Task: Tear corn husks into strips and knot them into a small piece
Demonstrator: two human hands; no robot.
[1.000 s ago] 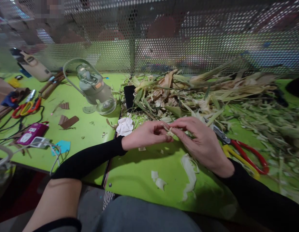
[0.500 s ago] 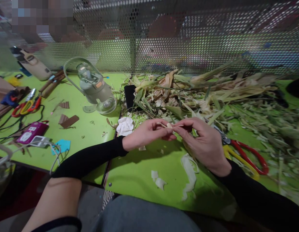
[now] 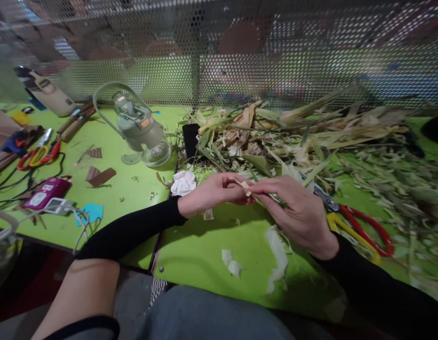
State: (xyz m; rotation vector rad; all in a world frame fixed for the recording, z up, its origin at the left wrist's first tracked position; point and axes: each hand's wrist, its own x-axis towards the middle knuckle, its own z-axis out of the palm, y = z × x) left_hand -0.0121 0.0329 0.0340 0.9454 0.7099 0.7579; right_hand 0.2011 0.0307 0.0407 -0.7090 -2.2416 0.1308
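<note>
Between my two hands is a small pale strip of corn husk. My left hand is closed on it with thumb and fingers. My right hand pinches its near end with the fingertips, which touch or almost touch the left ones. Just right of my right hand lie scissors with red and yellow handles, blades partly behind the hand. Below the hands, a long curled husk strip and small cut husk pieces rest on the green table.
Behind my hands spreads a heap of dry corn husks, with a black phone at its left edge. Shredded husk covers the right side. Leftward are crumpled tissue, a bottle, a purple power block and more scissors.
My right fingertips have shifted slightly left and down over the husk strip, and the pale piece has turned between the fingers. My left hand stays nearly still.
</note>
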